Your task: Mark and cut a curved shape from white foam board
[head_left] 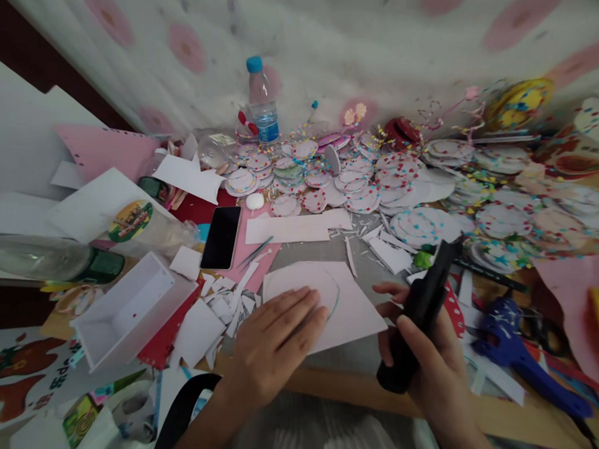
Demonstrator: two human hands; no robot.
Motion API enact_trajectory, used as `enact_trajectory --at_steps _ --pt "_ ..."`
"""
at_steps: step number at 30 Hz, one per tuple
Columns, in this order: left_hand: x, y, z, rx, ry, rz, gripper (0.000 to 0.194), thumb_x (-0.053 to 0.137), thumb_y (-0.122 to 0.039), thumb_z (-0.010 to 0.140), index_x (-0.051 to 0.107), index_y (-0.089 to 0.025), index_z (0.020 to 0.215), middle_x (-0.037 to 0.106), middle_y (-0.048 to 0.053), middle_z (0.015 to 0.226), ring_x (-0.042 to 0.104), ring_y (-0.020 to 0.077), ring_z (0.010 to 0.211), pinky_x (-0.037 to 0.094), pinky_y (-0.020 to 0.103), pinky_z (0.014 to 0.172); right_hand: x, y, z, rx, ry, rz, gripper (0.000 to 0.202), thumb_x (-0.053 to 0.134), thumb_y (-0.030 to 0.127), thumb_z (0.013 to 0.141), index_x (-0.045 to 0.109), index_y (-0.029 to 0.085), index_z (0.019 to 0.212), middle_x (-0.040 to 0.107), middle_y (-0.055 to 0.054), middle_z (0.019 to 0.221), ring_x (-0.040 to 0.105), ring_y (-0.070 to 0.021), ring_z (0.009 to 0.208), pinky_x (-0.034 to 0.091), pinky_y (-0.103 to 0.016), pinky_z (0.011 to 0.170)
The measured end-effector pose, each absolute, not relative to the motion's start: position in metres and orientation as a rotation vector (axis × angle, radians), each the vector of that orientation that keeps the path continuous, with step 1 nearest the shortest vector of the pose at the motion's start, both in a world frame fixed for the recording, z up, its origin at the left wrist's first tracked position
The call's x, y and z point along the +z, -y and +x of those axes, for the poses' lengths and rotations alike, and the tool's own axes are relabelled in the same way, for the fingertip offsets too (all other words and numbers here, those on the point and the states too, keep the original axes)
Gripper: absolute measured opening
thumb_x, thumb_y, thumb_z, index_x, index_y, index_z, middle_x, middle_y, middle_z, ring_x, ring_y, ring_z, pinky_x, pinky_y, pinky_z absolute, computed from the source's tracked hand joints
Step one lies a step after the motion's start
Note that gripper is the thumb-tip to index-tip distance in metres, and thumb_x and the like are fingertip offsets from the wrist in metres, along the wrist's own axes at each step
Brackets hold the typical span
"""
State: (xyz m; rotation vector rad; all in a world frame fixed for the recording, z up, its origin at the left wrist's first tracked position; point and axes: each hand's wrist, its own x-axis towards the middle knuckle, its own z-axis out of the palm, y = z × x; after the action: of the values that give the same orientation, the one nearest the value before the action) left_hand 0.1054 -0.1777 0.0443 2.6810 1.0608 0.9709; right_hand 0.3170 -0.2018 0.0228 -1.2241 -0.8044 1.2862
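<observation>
My left hand [280, 338] lies flat, fingers stretched out, on a sheet of white paper [350, 305]. A curved green line shows on the sheet beside my fingertips. To the right of the paper, my right hand [435, 350] is wrapped round a black handheld tool [419, 314] with a thick handle and a narrow tip pointing up and away. Its exact kind is unclear. The tool is held above the front edge of the table, apart from the paper. A blue glue gun [511, 343] lies right of my right hand.
Stacks of white paper discs with coloured dots [360, 181] fill the back. A water bottle [263, 105] stands among them. At left are a phone [221, 238], a white box [134, 310] and paper scraps [220, 307]. Tweezers [256, 250] lie near a white strip [289, 229].
</observation>
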Motion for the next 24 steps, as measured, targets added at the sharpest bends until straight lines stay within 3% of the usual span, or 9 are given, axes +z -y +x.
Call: enact_trajectory --at_steps 2,6,12,18,21,24 --pt "0.043 0.177 0.106 0.965 -1.032 2.751 0.034 0.055 -0.005 0.088 0.058 -0.009 0.121 0.066 0.013 0.121 0.055 0.0224 0.122 0.049 0.037 0.102 0.019 0.205 0.318 1.332 0.774 -1.227 0.018 0.057 0.038 0.088 0.052 0.028 0.103 0.060 -0.001 0.096 0.046 -0.0048 0.043 0.036 -0.020 0.036" --pt "0.042 0.180 0.112 0.763 -1.152 2.721 0.038 0.041 0.000 0.088 0.060 -0.010 0.119 0.068 0.012 0.118 0.061 0.0205 0.115 0.054 0.035 0.095 0.018 0.210 0.309 1.579 0.768 -1.240 0.026 0.061 0.038 0.086 0.046 0.026 0.105 0.061 0.004 0.067 0.041 -0.0053 0.038 0.031 -0.017 0.036" --pt "0.048 0.188 0.124 0.387 -1.414 2.660 0.044 0.037 0.001 0.080 0.059 -0.006 0.118 0.069 0.015 0.115 0.068 0.0234 0.102 0.059 0.036 0.081 0.025 0.210 0.295 1.746 0.789 -1.198 0.034 0.060 0.043 0.086 0.042 0.024 0.108 0.062 0.003 0.064 0.042 -0.0052 0.040 0.032 -0.015 0.037" --pt "0.084 0.178 0.130 -0.206 -1.496 2.365 0.029 0.041 -0.003 0.082 0.063 -0.016 0.096 0.071 0.004 0.073 0.070 0.0253 0.063 0.058 0.041 0.054 0.030 0.219 0.315 1.514 1.203 -1.391 0.020 0.043 0.041 0.095 0.049 0.023 0.096 0.059 0.001 0.069 0.053 -0.0106 0.052 0.044 -0.020 0.046" --pt "0.087 0.171 0.137 -0.383 -1.524 2.282 0.023 0.041 -0.005 0.084 0.062 -0.016 0.084 0.069 0.005 0.068 0.069 0.0279 0.062 0.058 0.044 0.054 0.030 0.232 0.322 1.281 1.454 -1.556 0.020 0.042 0.038 0.096 0.048 0.023 0.108 0.058 0.004 0.060 0.054 -0.0117 0.047 0.043 -0.020 0.044" --pt "0.081 0.171 0.149 -0.461 -1.554 2.228 0.027 0.040 -0.001 0.083 0.063 -0.014 0.086 0.070 0.007 0.073 0.070 0.0268 0.068 0.058 0.041 0.058 0.031 0.243 0.323 1.071 1.636 -1.652 0.027 0.040 0.035 0.096 0.046 0.023 0.119 0.062 0.004 0.060 0.057 -0.0123 0.043 0.041 -0.019 0.040"
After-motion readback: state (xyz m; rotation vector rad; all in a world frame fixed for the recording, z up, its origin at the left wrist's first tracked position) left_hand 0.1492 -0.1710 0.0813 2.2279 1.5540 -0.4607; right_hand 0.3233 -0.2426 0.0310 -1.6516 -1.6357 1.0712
